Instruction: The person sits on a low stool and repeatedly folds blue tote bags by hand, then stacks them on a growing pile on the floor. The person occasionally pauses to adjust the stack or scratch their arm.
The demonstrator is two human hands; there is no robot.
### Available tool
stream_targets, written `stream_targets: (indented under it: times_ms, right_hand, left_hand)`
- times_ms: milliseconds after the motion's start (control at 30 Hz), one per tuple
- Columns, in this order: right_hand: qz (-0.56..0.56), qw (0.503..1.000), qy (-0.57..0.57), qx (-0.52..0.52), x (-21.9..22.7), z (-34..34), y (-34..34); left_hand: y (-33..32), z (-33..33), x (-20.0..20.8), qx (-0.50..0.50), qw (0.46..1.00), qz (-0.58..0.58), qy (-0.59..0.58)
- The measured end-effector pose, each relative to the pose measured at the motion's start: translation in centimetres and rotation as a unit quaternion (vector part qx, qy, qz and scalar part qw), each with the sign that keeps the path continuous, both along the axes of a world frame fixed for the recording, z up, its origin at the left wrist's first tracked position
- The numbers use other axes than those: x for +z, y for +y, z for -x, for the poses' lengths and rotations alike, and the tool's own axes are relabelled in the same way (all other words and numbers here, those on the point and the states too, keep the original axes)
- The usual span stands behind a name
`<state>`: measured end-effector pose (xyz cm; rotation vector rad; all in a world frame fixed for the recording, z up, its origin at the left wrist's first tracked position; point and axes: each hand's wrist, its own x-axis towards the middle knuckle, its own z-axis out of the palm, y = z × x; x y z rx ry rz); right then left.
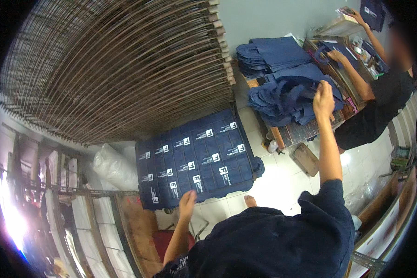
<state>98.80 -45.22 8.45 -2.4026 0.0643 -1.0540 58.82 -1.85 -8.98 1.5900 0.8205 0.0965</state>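
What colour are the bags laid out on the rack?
Navy blue bags with small white printed squares, seen in the head view.

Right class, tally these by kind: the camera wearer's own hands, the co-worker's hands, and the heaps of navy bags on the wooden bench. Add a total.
Wearer's hands: 2, left hand, right hand
Co-worker's hands: 2, near hand, far hand
Navy heaps: 2, back heap, front heap
Total: 6
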Motion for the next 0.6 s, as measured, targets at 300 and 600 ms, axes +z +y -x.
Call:
stream_targets:
  times_ms: [300,600]
  right_hand:
    - [-0.059,0.948,0.136,0.282,11.6,22.8,5.1]
    - [-0.459,0.715,0.362,0.383,3.8,32.6,18.0]
  left_hand:
    - [-12.4,-13.0,11.7,-0.28,0.746,0.603,-0.024]
    - [0.0,-0.3,11.2,0.009,0.899,0.421,-0.118]
